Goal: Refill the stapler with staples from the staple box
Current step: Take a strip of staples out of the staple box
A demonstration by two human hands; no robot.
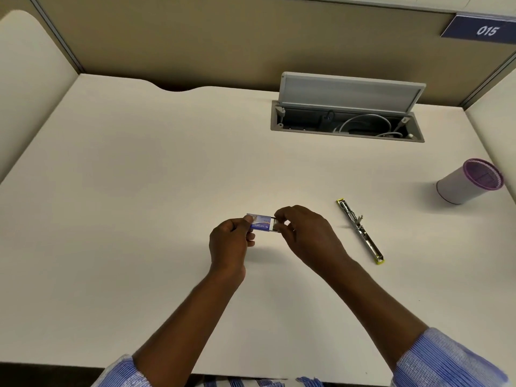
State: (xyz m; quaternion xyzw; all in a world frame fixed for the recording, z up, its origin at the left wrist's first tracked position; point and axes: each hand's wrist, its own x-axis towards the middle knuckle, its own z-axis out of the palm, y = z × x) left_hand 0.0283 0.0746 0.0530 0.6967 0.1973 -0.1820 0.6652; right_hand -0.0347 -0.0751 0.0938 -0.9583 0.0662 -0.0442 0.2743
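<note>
A small blue and white staple box [261, 222] is held just above the white desk [139, 191] at its centre. My left hand [230, 244] grips the box's left end. My right hand [304, 233] pinches the inner tray [276, 226], which sticks a little way out of the box's right end. The stapler [360, 231] lies unfolded flat on the desk to the right of my hands, its metal rails showing and yellow at both ends. Nothing touches it.
A white cup with a purple mesh rim [469, 182] lies tipped at the right edge of the desk. An open cable hatch [346, 118] with wires inside sits at the back right. Beige partition walls enclose the desk on three sides.
</note>
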